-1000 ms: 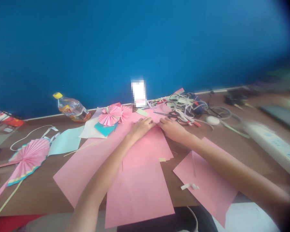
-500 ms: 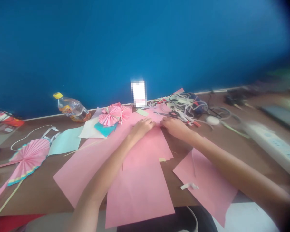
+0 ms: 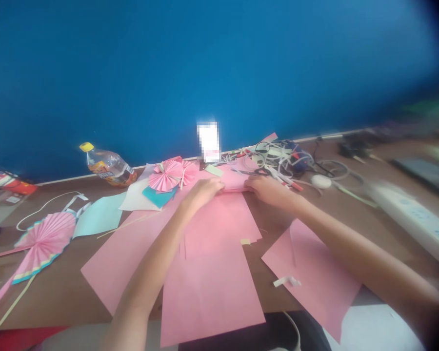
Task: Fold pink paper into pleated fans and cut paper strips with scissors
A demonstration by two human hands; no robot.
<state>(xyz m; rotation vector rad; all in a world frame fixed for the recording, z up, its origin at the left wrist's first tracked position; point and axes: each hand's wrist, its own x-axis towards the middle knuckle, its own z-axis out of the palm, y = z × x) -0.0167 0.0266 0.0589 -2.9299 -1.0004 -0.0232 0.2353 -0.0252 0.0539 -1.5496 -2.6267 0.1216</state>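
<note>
Between my hands, a narrow folded piece of pink paper (image 3: 237, 186) lies level across the far part of the pink sheets. My left hand (image 3: 208, 189) is closed on its left end, with fingertips bent over the edge. At the other end my right hand (image 3: 265, 189) pinches the paper, its fingers partly hidden. Under my forearms, large pink sheets (image 3: 212, 292) overlap and reach the table's front edge. Two pleated pink rosettes (image 3: 166, 175) rest just left of my left hand, on white and blue paper.
A pink pleated fan (image 3: 46, 239) and a pale green sheet (image 3: 98, 214) lie to the left. Behind them leans a bottle with a yellow cap (image 3: 87, 146). Tangled cables and paper strips (image 3: 278, 156) crowd the back right, near a white power strip (image 3: 417, 214). Another pink sheet (image 3: 314, 278) lies under my right forearm.
My left hand has shifted left and my right hand slightly right, so the gap between them is wider. More of the folded pink paper now shows between them.
</note>
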